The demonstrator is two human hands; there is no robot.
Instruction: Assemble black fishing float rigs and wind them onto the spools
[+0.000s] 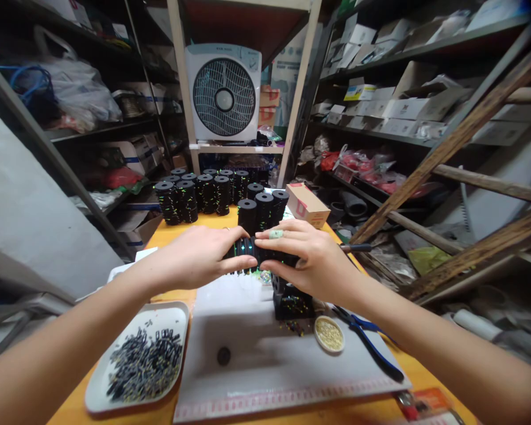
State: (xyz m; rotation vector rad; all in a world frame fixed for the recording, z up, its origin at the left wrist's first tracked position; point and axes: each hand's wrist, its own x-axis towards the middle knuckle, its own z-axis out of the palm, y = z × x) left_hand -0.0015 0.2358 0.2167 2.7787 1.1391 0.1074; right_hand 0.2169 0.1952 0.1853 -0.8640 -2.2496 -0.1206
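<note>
Both hands are closed around a black ribbed roll of stacked spools, held sideways above the work mat. My left hand pinches its left end between thumb and fingers. My right hand wraps over its right part, with green tape on one finger. Below the right hand stands a black holder with bright specks on it. A dark rod handle sticks out to the right. Behind the hands, upright black rolls stand close together. A small black disc lies on the white mat.
A white tray of small dark metal pieces sits at left. A round dish of golden bits and blue-handled pliers lie at right. More black rolls, a carton and a fan stand behind. A wooden ladder leans right.
</note>
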